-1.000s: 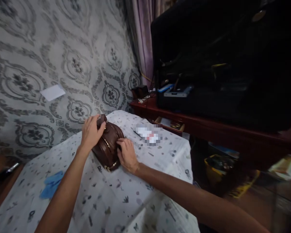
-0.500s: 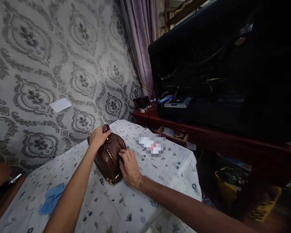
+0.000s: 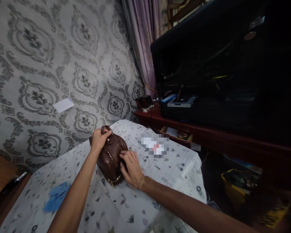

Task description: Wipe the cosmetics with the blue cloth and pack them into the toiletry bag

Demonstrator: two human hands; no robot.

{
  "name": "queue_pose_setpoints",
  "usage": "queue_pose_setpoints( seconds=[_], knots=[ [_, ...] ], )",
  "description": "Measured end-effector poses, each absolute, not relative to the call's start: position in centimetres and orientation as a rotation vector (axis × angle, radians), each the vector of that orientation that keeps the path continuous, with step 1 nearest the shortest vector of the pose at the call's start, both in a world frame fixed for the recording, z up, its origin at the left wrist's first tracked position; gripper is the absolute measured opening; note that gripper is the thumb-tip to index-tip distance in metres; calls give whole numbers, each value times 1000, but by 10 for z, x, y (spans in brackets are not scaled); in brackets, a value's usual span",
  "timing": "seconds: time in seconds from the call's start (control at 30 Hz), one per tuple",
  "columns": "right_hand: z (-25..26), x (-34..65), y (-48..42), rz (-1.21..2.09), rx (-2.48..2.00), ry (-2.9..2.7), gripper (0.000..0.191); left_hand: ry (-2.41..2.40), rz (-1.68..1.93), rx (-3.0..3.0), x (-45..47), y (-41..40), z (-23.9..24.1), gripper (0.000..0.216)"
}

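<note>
A brown leather handbag [image 3: 113, 152] with gold-coloured zips lies on a white printed cloth [image 3: 126, 213]. My left hand [image 3: 100, 139] is closed on the bag's far end, thumb beside its short carry handle [image 3: 105, 129]. On the near right side of the bag, my right hand [image 3: 134, 170] has its fingers bent against the leather close to a zip. Its fingertips press there, and whether they pinch a zip pull is too small to tell. A crumpled blue cloth [image 3: 57, 195] lies left of my left forearm.
A blurred-out item [image 3: 155, 145] lies right of the bag. Beyond it stands a dark red cabinet [image 3: 208, 132] with an open drawer [image 3: 177, 135] and a large black screen [image 3: 208, 64]. The patterned wall [image 3: 46, 77] rises behind. A yellow-edged bag [image 3: 237, 184] sits low at right.
The whole view has shifted slightly, so everything appears a little further right. Both hands keep the same places on the handbag, with hardly any visible movement.
</note>
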State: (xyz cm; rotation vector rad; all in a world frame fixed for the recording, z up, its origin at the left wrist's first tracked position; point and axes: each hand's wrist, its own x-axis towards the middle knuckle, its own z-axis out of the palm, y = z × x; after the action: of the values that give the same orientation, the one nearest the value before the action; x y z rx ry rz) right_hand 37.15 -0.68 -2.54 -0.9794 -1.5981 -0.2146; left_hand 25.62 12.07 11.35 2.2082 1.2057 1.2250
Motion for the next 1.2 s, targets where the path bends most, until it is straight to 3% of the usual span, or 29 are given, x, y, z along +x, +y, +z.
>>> queue_pose_setpoints(
  seconds=[0.33,0.5,0.87,1.2],
  knots=[
    [-26,373,-6,-190,-978,-1576,24,1112,1118,2188,228,90,123,42],
    [-28,373,-5,-188,-1002,-1579,28,1305,1145,2298,204,69,121,33],
    [-33,373,-3,-268,-1032,-1630,40,1230,1207,2264,206,49,111,31],
    [-32,372,-3,-286,-1020,-1613,37,1271,1345,2272,209,31,99,23]
  ],
)
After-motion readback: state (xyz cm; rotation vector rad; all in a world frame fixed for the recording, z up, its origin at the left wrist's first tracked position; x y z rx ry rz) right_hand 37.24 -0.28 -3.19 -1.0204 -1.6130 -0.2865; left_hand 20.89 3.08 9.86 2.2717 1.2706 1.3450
